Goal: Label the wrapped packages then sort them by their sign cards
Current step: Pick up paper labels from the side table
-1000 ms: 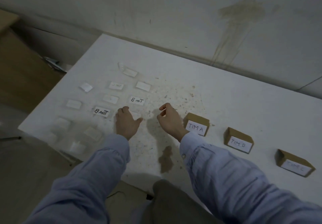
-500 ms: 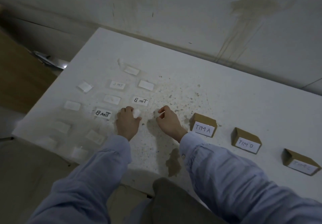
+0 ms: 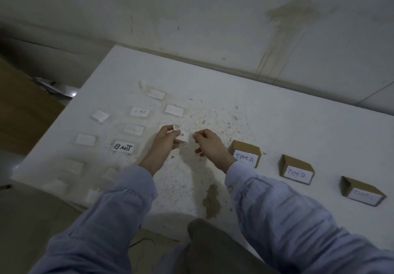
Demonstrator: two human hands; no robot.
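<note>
Head view: well left of the TIM A box (image 3: pixel 245 155), wrapped packages (image 3: pixel 100 116) lie spread in rows on the desk (image 3: pixel 277 128), each set apart so its face can be read. One TiM B package (image 3: pixel 123 147) is clearly lettered; most look blank. Nearer the box, the left hand (image 3: pixel 165 140) has its grip clamped on a small white package (image 3: pixel 183 136) marked A, seemingly raised for labelling. Just left of the box, the right hand (image 3: pixel 210 143) pinches its fingertips together, though I cannot tell whether they hold anything. Right of the TIM A box stand the TIM B box (image 3: pixel 297 172) and a third box (image 3: pixel 363 192), cards facing the person — sorting targets, I judge.
</note>
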